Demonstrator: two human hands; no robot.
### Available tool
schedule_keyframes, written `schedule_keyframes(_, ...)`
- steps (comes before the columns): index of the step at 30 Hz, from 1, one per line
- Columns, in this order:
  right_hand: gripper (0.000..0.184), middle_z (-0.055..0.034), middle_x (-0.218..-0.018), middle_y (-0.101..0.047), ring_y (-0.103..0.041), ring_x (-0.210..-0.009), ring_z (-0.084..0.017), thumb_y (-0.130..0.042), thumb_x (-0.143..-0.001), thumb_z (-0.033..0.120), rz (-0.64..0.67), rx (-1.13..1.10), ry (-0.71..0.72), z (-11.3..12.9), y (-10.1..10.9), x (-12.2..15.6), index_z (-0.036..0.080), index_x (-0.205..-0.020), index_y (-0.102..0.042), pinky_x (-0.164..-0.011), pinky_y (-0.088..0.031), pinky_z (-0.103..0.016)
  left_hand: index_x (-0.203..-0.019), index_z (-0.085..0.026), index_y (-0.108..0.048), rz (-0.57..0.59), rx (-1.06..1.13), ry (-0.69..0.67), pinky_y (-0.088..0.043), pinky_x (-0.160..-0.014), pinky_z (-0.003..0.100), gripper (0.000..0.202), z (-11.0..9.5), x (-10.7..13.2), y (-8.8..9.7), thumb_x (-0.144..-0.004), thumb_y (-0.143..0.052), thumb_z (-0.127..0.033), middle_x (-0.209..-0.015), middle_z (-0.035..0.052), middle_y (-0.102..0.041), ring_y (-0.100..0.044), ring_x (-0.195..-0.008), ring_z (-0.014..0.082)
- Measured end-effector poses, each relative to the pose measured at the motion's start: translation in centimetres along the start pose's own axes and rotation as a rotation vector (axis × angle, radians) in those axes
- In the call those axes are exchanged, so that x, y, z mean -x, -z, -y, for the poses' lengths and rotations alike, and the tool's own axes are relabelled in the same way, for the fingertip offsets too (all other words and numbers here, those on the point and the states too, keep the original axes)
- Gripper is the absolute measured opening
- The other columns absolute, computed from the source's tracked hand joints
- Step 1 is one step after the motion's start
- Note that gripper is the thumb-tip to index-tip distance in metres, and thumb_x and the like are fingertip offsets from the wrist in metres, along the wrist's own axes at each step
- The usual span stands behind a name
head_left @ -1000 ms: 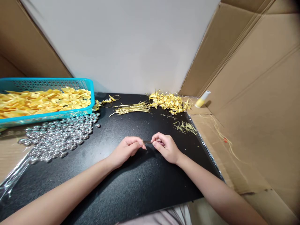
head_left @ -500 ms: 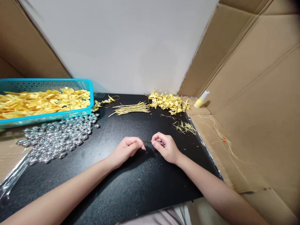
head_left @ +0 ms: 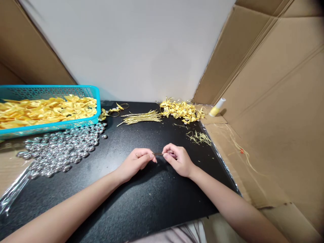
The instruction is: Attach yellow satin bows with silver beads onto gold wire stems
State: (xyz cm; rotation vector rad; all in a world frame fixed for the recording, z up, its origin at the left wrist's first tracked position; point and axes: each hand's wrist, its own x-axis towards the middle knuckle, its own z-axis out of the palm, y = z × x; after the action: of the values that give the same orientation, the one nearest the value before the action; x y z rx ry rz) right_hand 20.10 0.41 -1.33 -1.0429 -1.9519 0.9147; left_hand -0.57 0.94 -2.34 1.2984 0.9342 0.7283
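Observation:
Over the middle of the black table (head_left: 121, 206), both my hands are closed and nearly meet. My right hand (head_left: 180, 161) grips a slim dark tool (head_left: 159, 154) with a purplish part inside the fingers; its kind is not clear. The tool's thin end reaches left to the fingertips of my left hand (head_left: 139, 160). Thumb and forefinger of the left hand are pinched together there; what they hold, if anything, is too small to make out. Beyond the hands lies a bundle of thin gold wires or ties (head_left: 141, 117).
A turquoise basket (head_left: 98, 101) of yellow ribbon bows stands at the left, with many silver beads (head_left: 63, 150) in front. Finished-looking yellow bows with beads (head_left: 179, 109) are heaped at the back right, near short gold clippings (head_left: 199, 137). A white-and-yellow spool (head_left: 217, 107) stands on cardboard.
The dark tool between my hands shows slightly broader than before. My right hand has shifted a touch to the left; the rest looks the same.

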Motion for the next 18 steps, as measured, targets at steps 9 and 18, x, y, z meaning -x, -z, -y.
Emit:
schedule_keyframes(9, 0.015, 0.0033, -0.062, -0.052, -0.047, -0.054, -0.009, -0.052, -0.088, 0.031, -0.019, 0.009, -0.002, 0.08, 0.03, -0.07, 0.018, -0.083, -0.056, -0.056, -0.035, -0.021, -0.068, -0.014, -0.062, 0.006, -0.01, 0.001, -0.017, -0.043, 0.02, 0.031, -0.14, 0.02, -0.04, -0.082, -0.054, -0.041, -0.042, -0.0091, -0.031, -0.023, -0.043, 0.007)
schedule_keyframes(18, 0.015, 0.0033, -0.063, -0.052, -0.048, -0.054, -0.009, -0.052, -0.089, 0.031, -0.015, 0.002, 0.003, 0.03, -0.01, -0.03, 0.017, -0.083, -0.056, -0.057, -0.036, -0.021, -0.067, -0.014, -0.062, 0.006, -0.03, 0.005, -0.017, -0.044, 0.02, 0.031, -0.3, 0.04, -0.05, -0.081, -0.054, -0.041, -0.042, -0.0091, -0.031, -0.023, -0.043, 0.0069)
